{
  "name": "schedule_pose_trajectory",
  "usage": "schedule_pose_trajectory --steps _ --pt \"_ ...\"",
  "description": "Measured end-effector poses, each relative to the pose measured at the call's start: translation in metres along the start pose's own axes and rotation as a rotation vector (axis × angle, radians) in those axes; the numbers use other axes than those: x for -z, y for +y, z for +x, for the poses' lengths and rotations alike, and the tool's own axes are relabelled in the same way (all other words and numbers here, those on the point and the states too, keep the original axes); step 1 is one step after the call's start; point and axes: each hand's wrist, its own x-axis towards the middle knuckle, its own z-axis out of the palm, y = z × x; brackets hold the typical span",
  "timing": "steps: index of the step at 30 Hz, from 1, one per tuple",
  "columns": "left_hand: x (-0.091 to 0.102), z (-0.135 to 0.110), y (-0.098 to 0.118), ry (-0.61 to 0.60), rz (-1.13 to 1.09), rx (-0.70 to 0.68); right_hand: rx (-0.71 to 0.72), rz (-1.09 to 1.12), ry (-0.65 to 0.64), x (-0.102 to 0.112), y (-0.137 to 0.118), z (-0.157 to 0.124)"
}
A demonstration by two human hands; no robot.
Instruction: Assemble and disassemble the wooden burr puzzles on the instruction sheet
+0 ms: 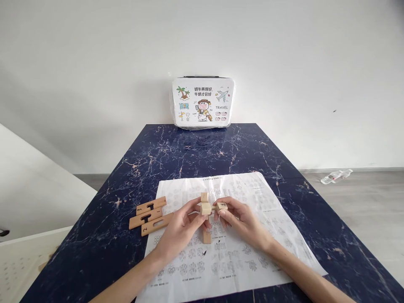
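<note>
Both my hands hold a small wooden puzzle of crossed bars [205, 208] just above a printed paper sheet [252, 252]. My left hand [181, 229] pinches the crossing from the left, fingers closed on it. My right hand [241, 221] grips the bar end marked 3 from the right. One bar points up and away, another runs down toward me under my left hand's fingers.
Three loose notched wooden bars [150, 215] lie side by side left of the sheet on the dark blue marbled table [195, 147]. A white printed case [203, 102] stands against the wall at the table's far edge. A plastic bottle [336, 176] lies on the floor at right.
</note>
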Motion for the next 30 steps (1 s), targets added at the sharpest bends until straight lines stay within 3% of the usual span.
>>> schedule_pose_trajectory --steps 9,18,30 --pt "-0.003 -0.005 -0.004 -0.020 -0.052 -0.055 0.047 0.031 -0.064 -0.005 -0.006 -0.004" --pt "-0.006 -0.007 -0.004 -0.004 0.001 -0.057 0.113 -0.174 0.025 -0.009 -0.002 -0.008" --pt "-0.008 -0.009 0.002 -0.055 0.003 -0.047 0.065 -0.094 0.031 -0.012 -0.004 -0.008"
